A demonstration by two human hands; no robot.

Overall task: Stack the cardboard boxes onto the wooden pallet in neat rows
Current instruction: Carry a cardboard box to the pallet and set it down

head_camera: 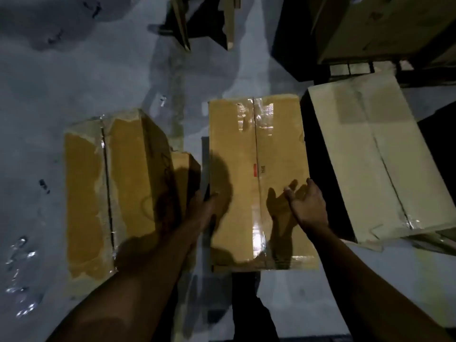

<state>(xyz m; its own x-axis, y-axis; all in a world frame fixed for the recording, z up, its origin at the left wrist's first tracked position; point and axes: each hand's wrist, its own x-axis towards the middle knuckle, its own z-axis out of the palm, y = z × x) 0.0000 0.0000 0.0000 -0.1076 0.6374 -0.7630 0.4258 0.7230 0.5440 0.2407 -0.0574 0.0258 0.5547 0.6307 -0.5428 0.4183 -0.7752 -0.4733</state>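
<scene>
A taped brown cardboard box (256,169) lies flat in the middle of the view, below me. My left hand (204,208) grips its left edge, thumb on top and fingers round the side. Above the box's right half hovers my right hand (307,206), fingers relaxed and spread, casting a shadow on the lid; whether it touches is unclear. A second brown box (103,193) with torn tape sits on the floor to the left. A pale cardboard box (370,156) lies to the right. No pallet boards can be made out in the dark.
Grey concrete floor (74,82) spreads to the left and beyond the boxes. A large carton (385,28) stands at the upper right, above dark framework. Upright cardboard sheets (182,23) stand at the top centre. Shiny plastic scraps (22,267) lie at the lower left.
</scene>
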